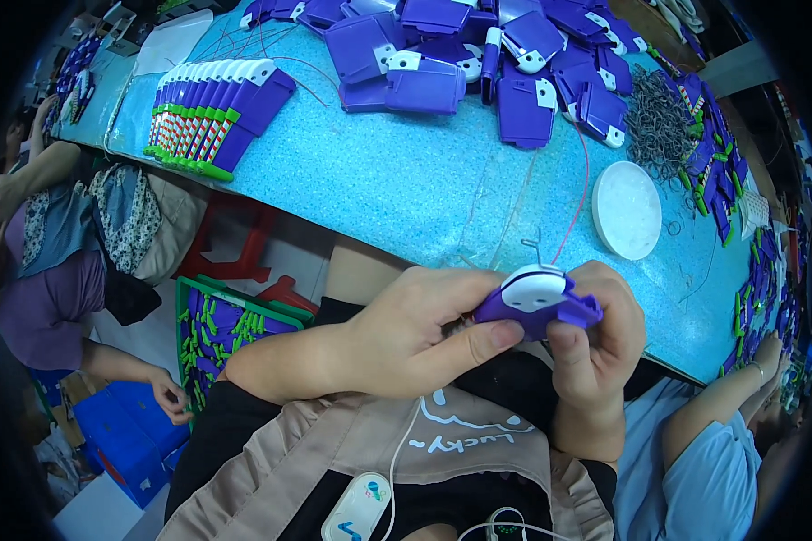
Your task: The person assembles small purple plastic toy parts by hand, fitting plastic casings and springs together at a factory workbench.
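Observation:
Both my hands hold one purple plastic casing with a white rounded end (532,288) above my lap, at the table's near edge. My left hand (424,329) grips its left side, thumb laid along the near face. On the other side, my right hand (600,338) pinches it between thumb and bent fingers. A small bent metal wire piece (534,242) sticks up from the white end. A thin pink-red wire (576,216) runs from beside the casing up toward the pile. The casing's far face is hidden.
Purple casings (424,86) are heaped at the table's back. A row of green-and-purple pieces (216,117) lies left. To the right are a white round dish (627,212) and tangled metal wire pieces (659,122). A green crate (185,334) stands low left; co-workers sit on both sides.

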The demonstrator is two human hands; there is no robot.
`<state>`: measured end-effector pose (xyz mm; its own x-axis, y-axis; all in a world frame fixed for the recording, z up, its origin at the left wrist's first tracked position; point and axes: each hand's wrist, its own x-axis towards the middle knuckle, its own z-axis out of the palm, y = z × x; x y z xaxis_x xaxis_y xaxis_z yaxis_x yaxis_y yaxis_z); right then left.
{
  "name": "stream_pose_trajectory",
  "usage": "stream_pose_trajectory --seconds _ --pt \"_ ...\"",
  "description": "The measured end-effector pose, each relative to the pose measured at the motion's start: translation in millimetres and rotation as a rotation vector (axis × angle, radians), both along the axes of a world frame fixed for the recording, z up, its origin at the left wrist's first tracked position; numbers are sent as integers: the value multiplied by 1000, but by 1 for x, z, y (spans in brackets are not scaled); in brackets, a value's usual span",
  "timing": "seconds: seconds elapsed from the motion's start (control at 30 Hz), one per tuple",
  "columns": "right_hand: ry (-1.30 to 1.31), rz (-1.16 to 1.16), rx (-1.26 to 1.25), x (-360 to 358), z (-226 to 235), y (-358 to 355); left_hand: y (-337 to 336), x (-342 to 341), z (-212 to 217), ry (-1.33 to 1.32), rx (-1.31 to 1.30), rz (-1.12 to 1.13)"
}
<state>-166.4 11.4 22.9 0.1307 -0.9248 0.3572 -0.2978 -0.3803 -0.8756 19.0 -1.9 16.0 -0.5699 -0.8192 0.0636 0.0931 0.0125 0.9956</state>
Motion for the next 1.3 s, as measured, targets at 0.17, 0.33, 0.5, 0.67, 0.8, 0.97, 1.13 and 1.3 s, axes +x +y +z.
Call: stream_pose_trajectory --seconds 0.17,0.33,0.5,0.67,0.8,0.97,1.13,1.3 --pt "146 202 -88 3 8 0 -11 17 15 -84 -341 -38" --pt "35 234 -32 10 3 3 -4 23 18 -131 -376 -15" --pt "337 211 -63 0 3 2 -4 14 0 65 -191 28" --pt "-37 140 193 3 13 8 6 5 7 582 451 104" --pt "-290 297 129 12 0 -7 10 3 2 577 679 6" --pt "-265 552 -149 17 -17 -26 7 4 -1 604 786 -70" --pt "-513 321 108 26 -14 -12 -7 8 -2 753 707 1" --pt "-193 195 -22 35 2 -30 -20 33 -4 752 595 185"
